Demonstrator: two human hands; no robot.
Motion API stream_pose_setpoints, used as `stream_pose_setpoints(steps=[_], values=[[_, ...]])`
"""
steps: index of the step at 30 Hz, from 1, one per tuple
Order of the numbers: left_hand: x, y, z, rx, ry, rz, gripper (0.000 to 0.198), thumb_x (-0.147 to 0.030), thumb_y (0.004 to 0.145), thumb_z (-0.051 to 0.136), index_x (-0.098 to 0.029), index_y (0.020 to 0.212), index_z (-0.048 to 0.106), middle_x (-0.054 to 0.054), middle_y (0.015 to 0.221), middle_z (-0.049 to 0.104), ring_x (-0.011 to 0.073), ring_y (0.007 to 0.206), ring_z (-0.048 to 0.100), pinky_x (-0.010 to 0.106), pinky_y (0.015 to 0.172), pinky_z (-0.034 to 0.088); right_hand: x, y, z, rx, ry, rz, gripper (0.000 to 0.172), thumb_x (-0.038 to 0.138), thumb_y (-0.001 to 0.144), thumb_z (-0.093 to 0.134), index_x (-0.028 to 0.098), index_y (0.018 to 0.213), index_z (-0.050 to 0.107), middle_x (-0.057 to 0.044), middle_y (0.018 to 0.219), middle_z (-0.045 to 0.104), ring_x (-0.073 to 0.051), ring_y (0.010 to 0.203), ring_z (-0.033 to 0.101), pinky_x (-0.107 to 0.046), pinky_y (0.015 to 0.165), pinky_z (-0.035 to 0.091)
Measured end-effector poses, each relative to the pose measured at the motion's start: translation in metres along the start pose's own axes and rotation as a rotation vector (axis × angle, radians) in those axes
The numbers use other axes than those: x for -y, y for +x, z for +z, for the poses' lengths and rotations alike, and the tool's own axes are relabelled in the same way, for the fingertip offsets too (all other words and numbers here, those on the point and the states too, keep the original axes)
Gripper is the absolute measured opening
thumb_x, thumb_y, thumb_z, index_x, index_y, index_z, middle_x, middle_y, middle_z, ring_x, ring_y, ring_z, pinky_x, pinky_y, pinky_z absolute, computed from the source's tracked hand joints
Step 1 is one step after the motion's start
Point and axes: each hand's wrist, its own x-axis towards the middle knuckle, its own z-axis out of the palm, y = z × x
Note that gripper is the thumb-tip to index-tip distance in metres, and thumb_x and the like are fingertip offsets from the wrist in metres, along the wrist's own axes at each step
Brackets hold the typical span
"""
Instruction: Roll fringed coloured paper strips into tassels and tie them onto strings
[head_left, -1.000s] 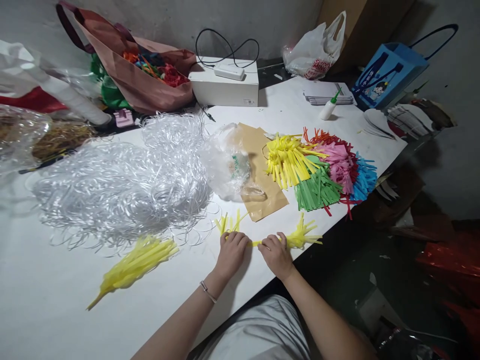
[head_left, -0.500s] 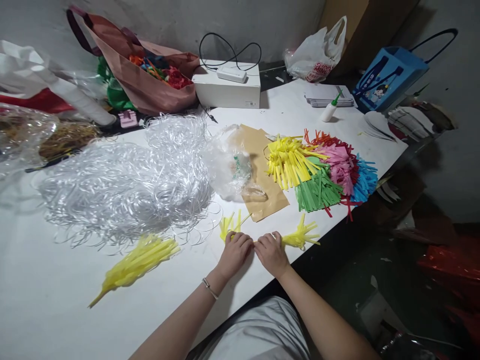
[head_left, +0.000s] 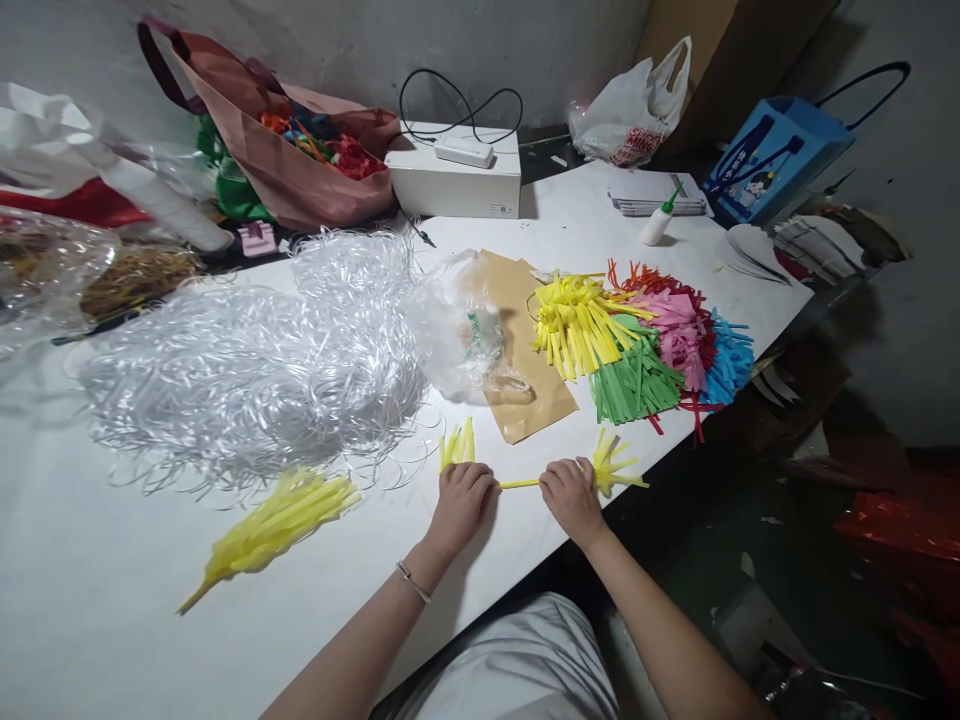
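The salmon cloth bag (head_left: pixel 300 195) slumps open at the upper left of the frame, and I can see crumpled red, orange, blue and green strips (head_left: pixel 322 145) inside it. Beside it, at upper centre, a white box (head_left: pixel 457 185) carries a small white block (head_left: pixel 463 151) and a looped black cable (head_left: pixel 461 110) on its lid. Over at the upper right stand a white carrier bag (head_left: pixel 622 115) and a blue gift bag (head_left: pixel 784 150); I can't make out what either holds. Mid-frame, a filmy plastic bag (head_left: pixel 442 330) overlaps a sheet of brown paper (head_left: pixel 547 395), with something green-marked showing through. The squeeze bottle (head_left: pixel 655 227) at right looks white under its green tip.

Down at lower centre, the left hand (head_left: pixel 465 492) and right hand (head_left: pixel 571 492) both grip a yellow fringed strip (head_left: pixel 517 485), fingers curled down over it on the white tabletop (head_left: pixel 90 620). Its ends fan out past each hand. Half a second ago the hands were almost touching; now they're apart, the right one shifted rightward, and a thin taut length shows between them. The yellow tassel (head_left: pixel 277 530) at lower left lies where it did.
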Motion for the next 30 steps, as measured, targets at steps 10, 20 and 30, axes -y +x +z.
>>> stream_pose_setpoints(steps=[10, 20, 30], values=[[-0.018, 0.017, -0.001, -0.048, 0.158, -0.126, 0.017, -0.017, 0.084, 0.05, -0.02, 0.071, 0.061, 0.009, 0.087, 0.062, 0.0255, 0.084, 0.052, 0.048, 0.08, 0.035, 0.001, 0.007, -0.014, -0.053, -0.025, 0.216, 0.016, 0.016, 0.089, 0.055, 0.021, 0.075, 0.058, -0.006, 0.09, 0.06, -0.023, 0.091, 0.052, -0.05, 0.1, 0.025], [-0.02, 0.004, 0.002, 0.082, 0.187, 0.09, 0.015, -0.012, 0.088, 0.05, -0.022, 0.092, 0.061, 0.005, 0.086, 0.062, 0.0233, 0.088, 0.052, 0.048, 0.092, 0.03, 0.016, 0.007, -0.007, 0.044, 0.008, -0.062, 0.013, 0.014, 0.091, 0.054, 0.024, 0.091, 0.061, -0.001, 0.085, 0.062, -0.018, 0.087, 0.053, -0.045, 0.107, 0.022], [-0.022, 0.03, -0.006, 0.156, -0.115, -0.115, 0.022, -0.022, 0.09, 0.046, -0.02, 0.082, 0.067, 0.006, 0.083, 0.067, 0.0216, 0.083, 0.055, 0.041, 0.082, 0.033, 0.0, 0.037, -0.001, 0.094, 0.034, -0.311, 0.018, 0.013, 0.094, 0.047, 0.021, 0.081, 0.056, 0.0, 0.076, 0.059, -0.017, 0.08, 0.051, -0.042, 0.099, 0.029]])
